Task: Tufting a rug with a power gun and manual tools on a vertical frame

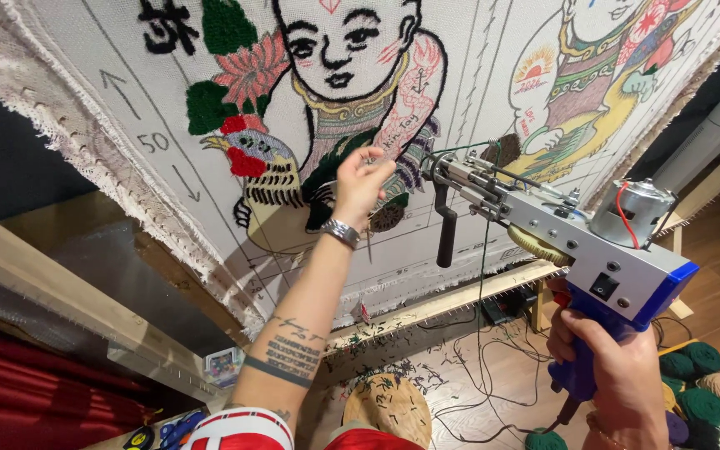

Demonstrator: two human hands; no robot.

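fingers (374, 163) of the left hand (360, 185) are pinched together at the cloth (452, 75), gripping what looks like a thin thread end or small tool; which one cannot be told. the right hand (618, 367) is clenched around the blue grip of the tufting gun (560, 229), held up with its needle end near the cloth, just right of the left hand. whether the needle touches the cloth cannot be told.

head view, findings:
- the cloth is stretched on a wooden frame (60, 279), with a frayed edge along the left and bottom.
- the centre figure is drawn in black outline. tufted so far: green and pink flower patches at upper left, a red and dark bird below them, and dark green patches at the figure's lower body beside the left hand.
- the face, chest and most of the body show bare cloth with outline only. a second figure at upper right appears coloured, but whether printed or tufted cannot be told.
- green yarn (483, 250) runs down from the gun toward the floor.
- yarn balls (697, 392), green, tan and white, lie at lower right. clippings scatter the floor (460, 375).

judgement: work stands at an early to middle stage; the dark green area near the left hand looks to be the section in hand, and large areas remain unfilled.
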